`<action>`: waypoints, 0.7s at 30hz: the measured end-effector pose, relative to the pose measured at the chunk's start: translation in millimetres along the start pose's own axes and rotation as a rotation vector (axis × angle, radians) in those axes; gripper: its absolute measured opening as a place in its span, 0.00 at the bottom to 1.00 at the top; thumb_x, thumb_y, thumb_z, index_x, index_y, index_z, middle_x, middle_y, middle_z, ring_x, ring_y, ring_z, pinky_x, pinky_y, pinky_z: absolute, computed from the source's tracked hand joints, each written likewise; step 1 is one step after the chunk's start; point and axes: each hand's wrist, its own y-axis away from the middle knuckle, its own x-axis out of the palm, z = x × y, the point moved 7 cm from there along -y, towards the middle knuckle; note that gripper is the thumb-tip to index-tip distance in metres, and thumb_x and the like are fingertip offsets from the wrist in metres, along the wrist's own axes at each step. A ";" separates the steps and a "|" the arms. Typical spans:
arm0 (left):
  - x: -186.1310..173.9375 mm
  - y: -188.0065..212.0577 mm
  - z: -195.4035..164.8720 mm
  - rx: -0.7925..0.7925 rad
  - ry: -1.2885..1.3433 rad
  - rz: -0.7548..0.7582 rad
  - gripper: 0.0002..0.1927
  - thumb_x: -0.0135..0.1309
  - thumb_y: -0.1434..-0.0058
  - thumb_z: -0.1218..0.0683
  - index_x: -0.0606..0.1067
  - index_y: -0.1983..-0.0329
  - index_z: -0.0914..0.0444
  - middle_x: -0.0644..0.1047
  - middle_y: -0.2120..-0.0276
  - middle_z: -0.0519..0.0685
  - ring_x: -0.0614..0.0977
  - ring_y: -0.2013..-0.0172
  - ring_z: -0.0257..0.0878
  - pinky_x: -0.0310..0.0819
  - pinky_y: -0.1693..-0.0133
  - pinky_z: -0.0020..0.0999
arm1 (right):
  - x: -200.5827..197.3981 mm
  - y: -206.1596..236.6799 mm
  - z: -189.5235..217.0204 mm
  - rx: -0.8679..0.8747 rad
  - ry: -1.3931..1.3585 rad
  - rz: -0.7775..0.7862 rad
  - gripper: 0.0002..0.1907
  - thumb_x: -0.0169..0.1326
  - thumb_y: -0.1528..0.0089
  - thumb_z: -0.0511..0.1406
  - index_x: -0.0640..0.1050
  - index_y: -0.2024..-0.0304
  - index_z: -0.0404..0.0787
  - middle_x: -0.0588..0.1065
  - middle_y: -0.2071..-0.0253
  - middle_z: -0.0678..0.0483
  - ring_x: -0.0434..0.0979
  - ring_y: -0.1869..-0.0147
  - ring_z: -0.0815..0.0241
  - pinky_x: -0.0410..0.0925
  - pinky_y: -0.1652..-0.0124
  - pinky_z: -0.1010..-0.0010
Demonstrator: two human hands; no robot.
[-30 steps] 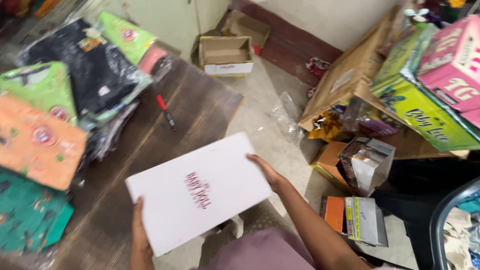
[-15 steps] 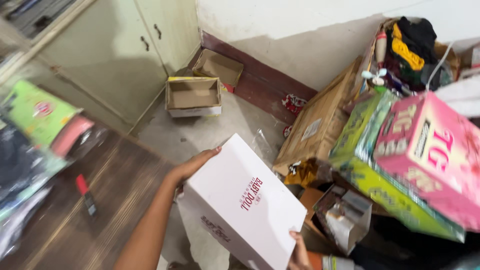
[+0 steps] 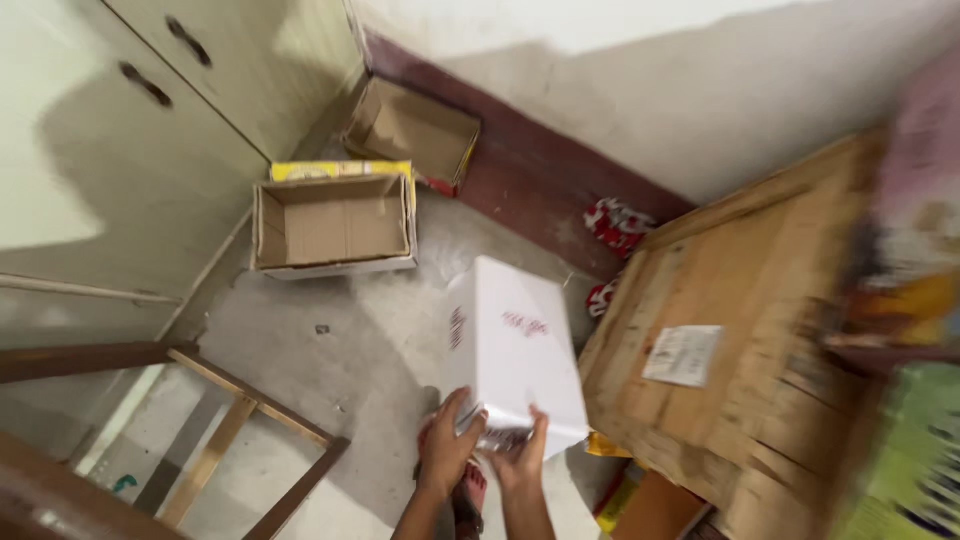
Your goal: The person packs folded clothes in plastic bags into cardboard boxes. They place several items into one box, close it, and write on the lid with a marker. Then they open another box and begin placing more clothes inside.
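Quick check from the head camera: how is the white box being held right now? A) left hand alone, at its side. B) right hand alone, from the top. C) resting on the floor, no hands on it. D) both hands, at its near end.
D: the left hand and right hand both grip the near end of the white box, above the concrete floor.

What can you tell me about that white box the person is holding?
The white box is a flat, rectangular carton, apparently cardboard, closed, with small red print on its top and on one side. It is held tilted, its far end pointing away from the person, above the grey concrete floor beside a large brown carton. The left hand and right hand grip its near end from below; nothing else touches it.
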 end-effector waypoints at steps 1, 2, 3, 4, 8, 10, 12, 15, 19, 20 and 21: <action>9.2 -8.7 26.0 -0.223 0.019 0.119 0.28 0.59 0.42 0.42 0.77 0.40 0.58 0.82 0.51 0.59 0.82 0.50 0.47 0.74 0.48 0.39 | -3.2 -24.9 3.6 -0.008 -0.014 -0.031 0.54 0.50 0.47 0.60 0.57 0.28 0.35 0.61 0.31 0.33 0.64 0.33 0.30 0.56 0.43 0.21; 11.3 -28.1 38.5 -0.278 0.070 0.142 0.28 0.59 0.41 0.43 0.77 0.39 0.58 0.81 0.51 0.58 0.82 0.50 0.47 0.75 0.48 0.39 | -6.8 -49.0 8.7 -0.018 -0.030 -0.062 0.54 0.49 0.46 0.60 0.54 0.28 0.35 0.59 0.29 0.34 0.63 0.31 0.30 0.54 0.42 0.20; 13.2 -48.2 51.4 -0.334 0.125 0.165 0.27 0.58 0.40 0.43 0.76 0.39 0.58 0.81 0.51 0.57 0.83 0.51 0.47 0.76 0.49 0.38 | -10.7 -71.6 15.1 -0.063 -0.040 -0.066 0.54 0.49 0.46 0.60 0.53 0.28 0.36 0.58 0.29 0.36 0.61 0.31 0.30 0.53 0.41 0.20; 14.9 -70.4 63.5 -0.388 0.182 0.187 0.27 0.57 0.39 0.44 0.76 0.38 0.58 0.81 0.50 0.55 0.84 0.52 0.47 0.77 0.49 0.38 | -13.4 -94.7 21.9 -0.111 -0.050 -0.067 0.54 0.49 0.45 0.60 0.52 0.27 0.37 0.56 0.28 0.38 0.60 0.30 0.31 0.51 0.41 0.19; -16.5 -154.9 110.1 -0.327 0.218 0.036 0.21 0.48 0.27 0.43 0.79 0.43 0.61 0.82 0.51 0.48 0.80 0.50 0.37 0.70 0.46 0.32 | -34.4 -170.3 9.7 -0.002 -0.090 -0.129 0.54 0.57 0.44 0.58 0.51 0.27 0.37 0.54 0.26 0.39 0.59 0.28 0.34 0.55 0.37 0.27; -22.4 -173.9 127.2 -0.321 0.376 -0.049 0.21 0.51 0.31 0.45 0.79 0.44 0.62 0.82 0.52 0.48 0.81 0.49 0.38 0.71 0.46 0.33 | -48.1 -185.5 -24.0 0.181 -0.034 -0.423 0.51 0.59 0.39 0.56 0.51 0.27 0.37 0.52 0.26 0.36 0.54 0.25 0.43 0.57 0.34 0.29; -26.1 -182.4 140.3 -0.340 0.535 -0.104 0.21 0.53 0.33 0.46 0.79 0.44 0.63 0.82 0.52 0.49 0.80 0.49 0.40 0.71 0.47 0.34 | -19.0 -202.9 -45.6 0.080 0.202 -0.382 0.40 0.58 0.42 0.50 0.64 0.33 0.42 0.62 0.32 0.41 0.63 0.30 0.46 0.64 0.38 0.41; -23.8 -190.7 152.0 -0.422 0.710 -0.098 0.23 0.53 0.34 0.45 0.78 0.42 0.63 0.81 0.49 0.49 0.80 0.49 0.42 0.70 0.49 0.36 | 97.4 -242.1 -40.6 -0.407 0.743 -0.173 0.33 0.62 0.31 0.47 0.74 0.47 0.18 0.68 0.49 0.16 0.65 0.56 0.27 0.60 0.57 0.43; -35.1 -176.2 166.0 -0.611 0.761 -0.095 0.27 0.50 0.35 0.42 0.75 0.39 0.61 0.81 0.45 0.47 0.80 0.44 0.41 0.69 0.45 0.39 | 257.8 -268.5 -32.1 -0.693 1.256 -0.170 0.45 0.63 0.40 0.56 0.64 0.34 0.34 0.69 0.42 0.36 0.71 0.42 0.42 0.63 0.43 0.56; -41.1 -170.6 167.7 -0.644 0.777 -0.114 0.27 0.49 0.35 0.42 0.74 0.38 0.61 0.81 0.44 0.48 0.80 0.43 0.41 0.69 0.43 0.39 | 284.8 -276.4 -35.9 -0.626 1.399 -0.176 0.41 0.61 0.39 0.56 0.66 0.37 0.34 0.71 0.45 0.36 0.72 0.44 0.43 0.64 0.45 0.56; -47.3 -163.7 168.3 -0.673 0.797 -0.134 0.28 0.49 0.34 0.41 0.74 0.37 0.60 0.80 0.42 0.48 0.79 0.41 0.41 0.68 0.41 0.39 | 302.1 -281.7 -40.2 -0.571 1.522 -0.170 0.38 0.59 0.37 0.56 0.69 0.39 0.33 0.72 0.48 0.37 0.74 0.47 0.45 0.65 0.47 0.55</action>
